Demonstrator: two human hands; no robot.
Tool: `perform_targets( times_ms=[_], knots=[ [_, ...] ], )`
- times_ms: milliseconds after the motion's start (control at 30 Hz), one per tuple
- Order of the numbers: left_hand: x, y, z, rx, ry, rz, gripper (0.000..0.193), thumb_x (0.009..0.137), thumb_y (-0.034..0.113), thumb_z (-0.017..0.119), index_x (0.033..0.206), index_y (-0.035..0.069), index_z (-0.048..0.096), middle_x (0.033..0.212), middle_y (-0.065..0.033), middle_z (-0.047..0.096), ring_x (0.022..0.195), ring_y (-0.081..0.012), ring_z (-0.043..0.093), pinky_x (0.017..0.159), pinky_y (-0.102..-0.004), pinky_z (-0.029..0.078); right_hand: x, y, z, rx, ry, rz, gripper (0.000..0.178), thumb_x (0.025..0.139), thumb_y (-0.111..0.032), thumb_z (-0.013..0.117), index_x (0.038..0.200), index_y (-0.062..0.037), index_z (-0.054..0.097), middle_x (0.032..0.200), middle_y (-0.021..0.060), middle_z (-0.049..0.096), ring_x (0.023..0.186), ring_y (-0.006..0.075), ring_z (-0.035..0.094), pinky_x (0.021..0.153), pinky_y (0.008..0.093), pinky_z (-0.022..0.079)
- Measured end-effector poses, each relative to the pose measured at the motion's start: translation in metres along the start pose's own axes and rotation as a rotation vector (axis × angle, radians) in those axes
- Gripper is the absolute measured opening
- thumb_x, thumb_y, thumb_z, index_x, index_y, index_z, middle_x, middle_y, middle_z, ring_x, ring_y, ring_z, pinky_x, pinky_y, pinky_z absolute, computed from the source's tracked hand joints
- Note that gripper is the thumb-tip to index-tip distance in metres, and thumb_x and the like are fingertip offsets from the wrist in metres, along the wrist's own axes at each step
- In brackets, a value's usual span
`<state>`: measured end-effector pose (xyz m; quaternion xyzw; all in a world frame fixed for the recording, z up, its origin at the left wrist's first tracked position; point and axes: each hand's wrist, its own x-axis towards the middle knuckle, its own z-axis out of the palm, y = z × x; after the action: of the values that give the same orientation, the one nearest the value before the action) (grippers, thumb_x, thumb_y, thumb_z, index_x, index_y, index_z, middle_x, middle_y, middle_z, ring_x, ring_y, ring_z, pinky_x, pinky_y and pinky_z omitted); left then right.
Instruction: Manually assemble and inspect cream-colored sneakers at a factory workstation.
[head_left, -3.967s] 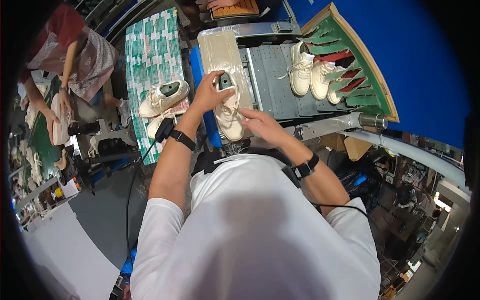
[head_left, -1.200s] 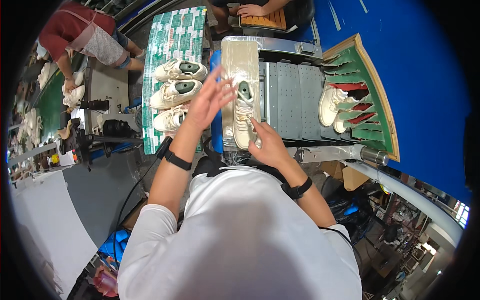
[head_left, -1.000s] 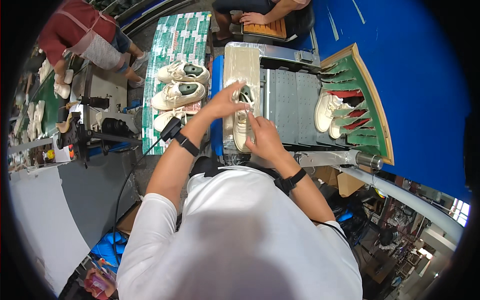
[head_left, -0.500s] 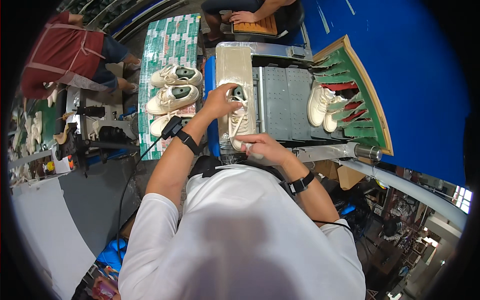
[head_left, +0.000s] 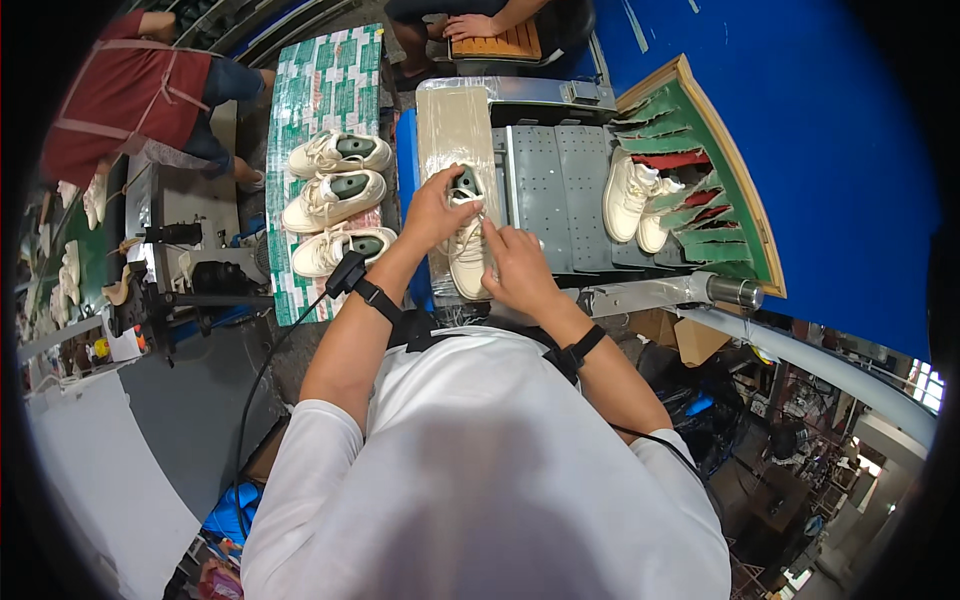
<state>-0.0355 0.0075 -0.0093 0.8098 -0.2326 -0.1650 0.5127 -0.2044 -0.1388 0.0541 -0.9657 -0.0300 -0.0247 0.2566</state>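
A cream lace-up sneaker (head_left: 468, 262) with a dark green shoe last inside lies toe toward me on the tan, plastic-wrapped ledge. My left hand (head_left: 436, 212) grips it by the collar, thumb and fingers at the opening around the last. On the shoe's right side, my right hand (head_left: 520, 268) presses its index finger to the laces near the top eyelets. Its other fingers curl into the palm; whether they hold something is hidden. Three similar sneakers (head_left: 335, 202), lasts inside, lie in a row on the green-and-white patterned bench (head_left: 325, 85) to the left.
Right of the ledge, a grey slatted conveyor (head_left: 560, 190) carries a pair of cream sneakers (head_left: 630, 203) beside a wood-framed opening with torn green flaps (head_left: 715, 250). A metal bar (head_left: 660, 298) crosses nearby. One person (head_left: 150, 105) stands far left; another's hand (head_left: 472, 27) rests on a slatted seat.
My right hand has moved up from the toe to the laces near the shoe opening. My left hand keeps its grip on the collar. The view has shifted slightly.
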Motion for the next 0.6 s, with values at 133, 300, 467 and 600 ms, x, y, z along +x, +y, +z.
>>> perform_targets(
  times_ms=[133,300,467,600],
  knots=[
    [-0.001,0.0,0.0,-0.04,-0.005,-0.048,0.074,0.079,0.029,0.093,0.141,0.005,0.063,0.135,-0.0234,0.07,0.127,-0.0359,0.068,0.106,-0.0396,0.053,0.0,0.004,0.003,-0.062,-0.01,-0.012,0.076,0.077,-0.014,0.07,0.148,0.0075,0.053,0.104,0.0191,0.06,0.099,0.0375,0.061,0.093,0.0486,0.047],
    [-0.001,0.002,-0.01,-0.068,-0.012,-0.044,0.071,0.08,0.024,0.092,0.142,0.006,0.063,0.133,-0.022,0.072,0.125,-0.0333,0.069,0.104,-0.0385,0.054,-0.019,-0.019,-0.034,0.005,-0.122,0.054,0.074,0.082,-0.015,0.069,0.15,0.0074,0.051,0.106,0.0212,0.062,0.099,0.0404,0.062,0.094,0.0494,0.05],
    [0.002,0.004,-0.005,-0.03,-0.025,-0.087,0.07,0.081,0.023,0.092,0.144,0.008,0.063,0.135,-0.0197,0.072,0.127,-0.0307,0.069,0.104,-0.0376,0.054,-0.018,-0.021,-0.042,0.289,-0.203,0.229,0.066,0.085,-0.018,0.066,0.143,0.0104,0.056,0.109,0.0264,0.066,0.105,0.0445,0.065,0.095,0.0463,0.054],
    [-0.001,0.001,-0.005,-0.096,-0.013,-0.049,0.073,0.08,0.025,0.092,0.145,0.009,0.062,0.136,-0.0186,0.072,0.127,-0.0302,0.069,0.106,-0.0368,0.053,0.0,-0.002,-0.01,0.042,0.006,0.059,0.064,0.083,-0.016,0.066,0.14,0.0109,0.058,0.105,0.0278,0.065,0.099,0.0467,0.065,0.089,0.0503,0.053]
  ],
)
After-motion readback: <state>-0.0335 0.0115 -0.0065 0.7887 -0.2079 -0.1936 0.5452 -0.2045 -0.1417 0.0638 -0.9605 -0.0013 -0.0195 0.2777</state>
